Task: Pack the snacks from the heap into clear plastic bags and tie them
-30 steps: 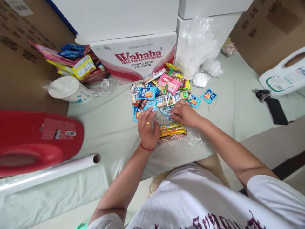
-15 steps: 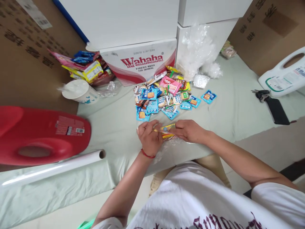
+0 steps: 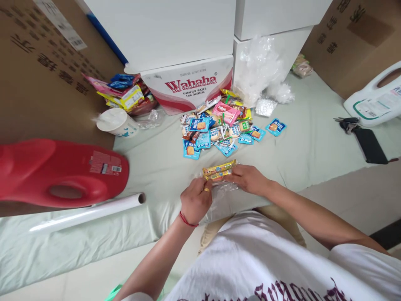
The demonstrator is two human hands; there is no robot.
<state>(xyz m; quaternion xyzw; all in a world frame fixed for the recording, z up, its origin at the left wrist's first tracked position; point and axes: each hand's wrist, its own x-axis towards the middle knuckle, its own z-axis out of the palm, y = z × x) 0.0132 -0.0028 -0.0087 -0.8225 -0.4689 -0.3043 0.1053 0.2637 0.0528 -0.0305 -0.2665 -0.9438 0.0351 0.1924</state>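
Yellow snack packets (image 3: 219, 168) lie side by side near the table's front edge, on a sheet of clear plastic film (image 3: 223, 194). My left hand (image 3: 196, 200) is closed at their lower left, fingers curled on the film's edge; a ring and a red bracelet show on it. From the right, my right hand (image 3: 249, 179) presses its fingers together on the packets' right end, with film bunched under them. Just beyond is a loose pile of wrapped snacks (image 3: 216, 133), with blue sachets and a pink packet among them. Both sets of fingertips are partly hidden.
Left stand a red jug (image 3: 103, 184), a white film roll (image 3: 90, 213), a paper cup (image 3: 117, 123) and bagged snacks (image 3: 131, 98). A Wahaha carton (image 3: 191, 83) and crumpled clear plastic (image 3: 260, 69) are behind. Right are a phone (image 3: 371, 145), keys (image 3: 347, 125) and a white jug (image 3: 377, 100).
My left hand has drawn back toward me, off the top of the packets, uncovering more of them. The right hand has shifted slightly. The whole view has swung a little.
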